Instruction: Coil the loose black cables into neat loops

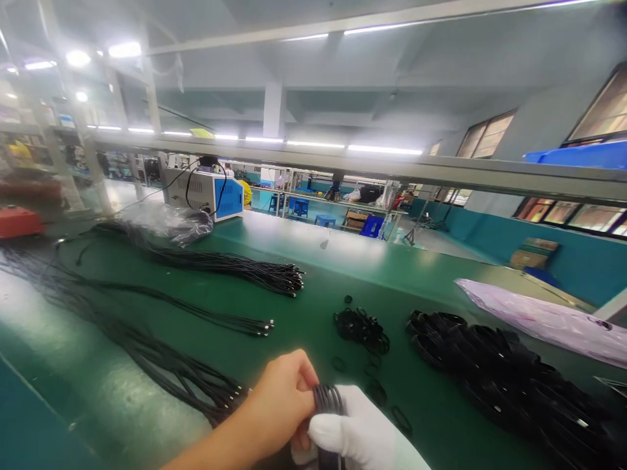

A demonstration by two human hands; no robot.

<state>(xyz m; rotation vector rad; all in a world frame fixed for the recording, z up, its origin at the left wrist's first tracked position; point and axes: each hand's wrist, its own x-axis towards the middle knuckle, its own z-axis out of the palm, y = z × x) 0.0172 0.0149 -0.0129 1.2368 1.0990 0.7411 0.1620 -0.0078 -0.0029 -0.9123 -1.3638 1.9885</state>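
Observation:
At the near edge of the bench I hold a coiled black cable (329, 399). My right hand (365, 431), in a white glove, is wrapped round the coil with its thumb across the front. My bare left hand (281, 399) is closed, its fingers pinched at the coil's left side; its fingertips are partly hidden. Just beyond lies a small heap of black rubber bands (361, 328), with a few loose ones nearer my glove. On the left, black cables with metal-tipped ends (206, 385) run in along the bench towards my left forearm.
A pile of coiled black cables (494, 365) lies on the right, beside a pinkish plastic bag (543, 320). Further cable bundles (255, 271) stretch across the green bench top (304, 313). At the back stand a blue-and-grey machine (215, 192) and clear plastic wrap (169, 222). A shelf rail (313, 156) crosses above.

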